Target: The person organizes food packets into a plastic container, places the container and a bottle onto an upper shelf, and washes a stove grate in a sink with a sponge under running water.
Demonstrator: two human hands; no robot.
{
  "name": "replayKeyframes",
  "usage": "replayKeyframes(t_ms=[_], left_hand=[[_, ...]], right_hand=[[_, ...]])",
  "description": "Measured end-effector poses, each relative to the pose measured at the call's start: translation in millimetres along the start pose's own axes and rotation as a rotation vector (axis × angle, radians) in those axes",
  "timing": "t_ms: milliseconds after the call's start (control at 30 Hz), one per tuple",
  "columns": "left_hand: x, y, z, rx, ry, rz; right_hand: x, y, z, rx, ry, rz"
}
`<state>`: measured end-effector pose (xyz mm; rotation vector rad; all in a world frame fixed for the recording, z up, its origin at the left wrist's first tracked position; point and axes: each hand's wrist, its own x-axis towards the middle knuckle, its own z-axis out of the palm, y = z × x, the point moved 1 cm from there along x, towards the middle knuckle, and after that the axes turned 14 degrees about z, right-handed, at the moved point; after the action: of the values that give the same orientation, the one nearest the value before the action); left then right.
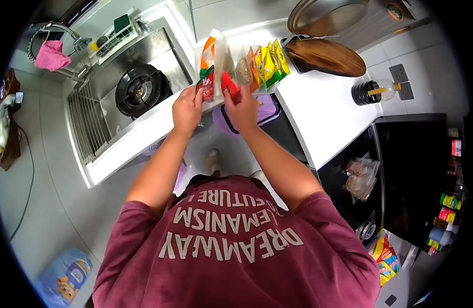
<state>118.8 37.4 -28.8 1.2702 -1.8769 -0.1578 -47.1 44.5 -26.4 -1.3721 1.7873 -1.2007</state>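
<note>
My left hand [188, 110] is closed on a small red and green packet [207, 84] with a dark cap-like top, near the counter's front edge. Beside it, my right hand [241, 109] has its fingers closed round a bright red item [229, 84], which I cannot identify. Just beyond both hands, a clear bin [198, 51] holds an orange and white bag [208, 51], a clear bag of grains [243, 71] and yellow and green packets [270, 62]. The two hands are close together but apart.
On the left is a steel sink [167, 51] with a black burner part [142, 91] in it. A wooden board [326, 57] lies at the back right, near a dark-based bottle [366, 93]. Bagged food [362, 177] rests on the black surface. A purple bag [264, 109] hangs below the counter.
</note>
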Motion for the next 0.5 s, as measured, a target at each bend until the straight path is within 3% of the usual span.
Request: replayKeyframes(t_ms=[133, 233, 500], left_hand=[[6, -9, 11, 0.024, 0.028, 0.046], [12, -18, 16, 0.002, 0.065, 0.036], [23, -36, 25, -0.011, 0.164, 0.095]], right_hand=[[-14, 5, -3, -0.053, 0.003, -0.115], [-15, 6, 0, -0.004, -0.007, -0.002], [-12, -5, -2, 0.023, 0.015, 0.005]])
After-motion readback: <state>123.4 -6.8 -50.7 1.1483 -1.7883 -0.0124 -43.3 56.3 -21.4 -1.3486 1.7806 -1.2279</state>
